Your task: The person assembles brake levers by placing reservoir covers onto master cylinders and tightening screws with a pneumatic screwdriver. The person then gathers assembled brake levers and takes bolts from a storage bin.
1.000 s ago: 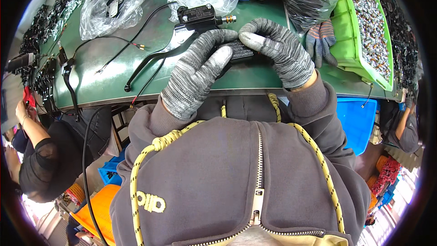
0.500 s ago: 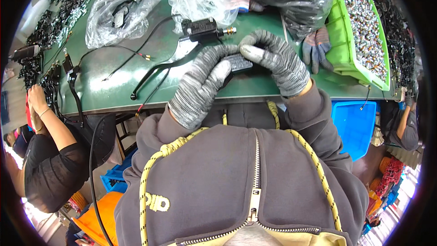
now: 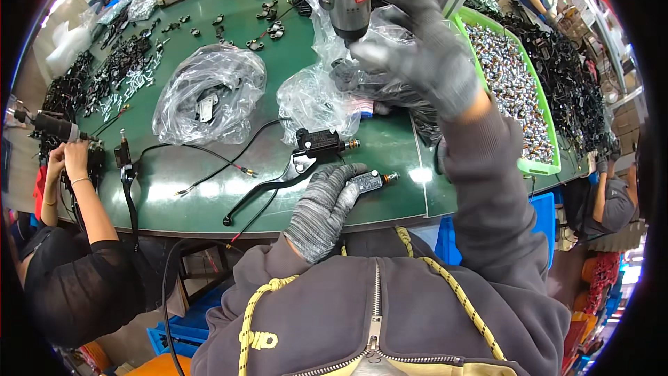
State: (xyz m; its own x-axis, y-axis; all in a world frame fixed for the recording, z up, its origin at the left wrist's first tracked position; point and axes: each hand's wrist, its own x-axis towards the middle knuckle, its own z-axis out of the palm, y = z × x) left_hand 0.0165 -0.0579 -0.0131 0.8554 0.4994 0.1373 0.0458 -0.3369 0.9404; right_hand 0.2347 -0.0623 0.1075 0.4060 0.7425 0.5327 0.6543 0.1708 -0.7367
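Observation:
My left hand (image 3: 321,207), in a grey knit glove, is closed around a brake lever assembly near the table's front edge. The assembly's small black cylinder block (image 3: 370,181), with a brass-coloured fitting at its end, sticks out past the fingers. Just beyond that hand lies a second lever assembly (image 3: 316,145), its black lever pointing toward the front left. My right hand (image 3: 428,49), gloved too and slightly blurred, is raised with fingers apart, beside a hanging power screwdriver (image 3: 343,0). Its thumb is near the driver's tip; whether they touch I cannot tell.
Clear plastic bags (image 3: 209,94) with parts lie across the green table (image 3: 167,198). A green bin (image 3: 550,132) full of small metal fittings stands at the right. Black parts are heaped at the back. At the left, a co-worker's hands (image 3: 69,160) work below another driver (image 3: 52,125).
My right hand has left the assembly and gone up and forward to the power screwdriver, now in view. My left hand keeps its hold on the assembly. The view has shifted, showing more of the table.

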